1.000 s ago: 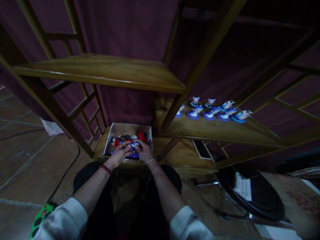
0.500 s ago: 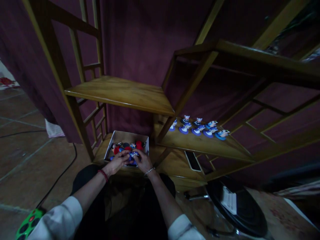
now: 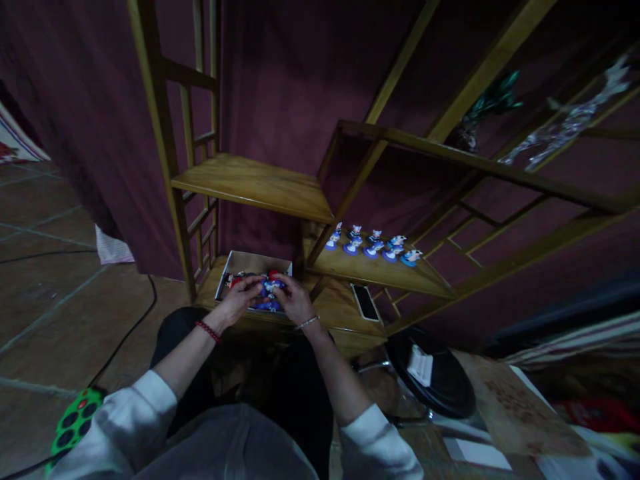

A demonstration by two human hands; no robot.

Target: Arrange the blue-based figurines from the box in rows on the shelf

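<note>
A small blue-purple and white figurine [image 3: 271, 286] is held between the fingertips of both hands, just above an open cardboard box [image 3: 261, 261]. My left hand [image 3: 237, 301] grips its left side, fingers bent around it. On the other side, my right hand [image 3: 297, 303] pinches it with thumb and fingers. Inside the box lie several more toys, red ones [image 3: 273, 274] toward the back and a purple-blue one [image 3: 269, 306] below my hands. My fingers hide part of the box's contents.
On the shelf to the right, several small figurines [image 3: 373, 249] on round bases stand in two rows. A phone [image 3: 365, 302] lies on the lower board. A wooden shelf [image 3: 255, 183] overhangs behind the box. A black round stool [image 3: 440, 380] stands at right; a green pedal-like device [image 3: 75, 420] rests at left.
The figurine has been raised slightly and is more visible between my hands. My view has shifted, so the shelves appear farther left and more of the right side shows.
</note>
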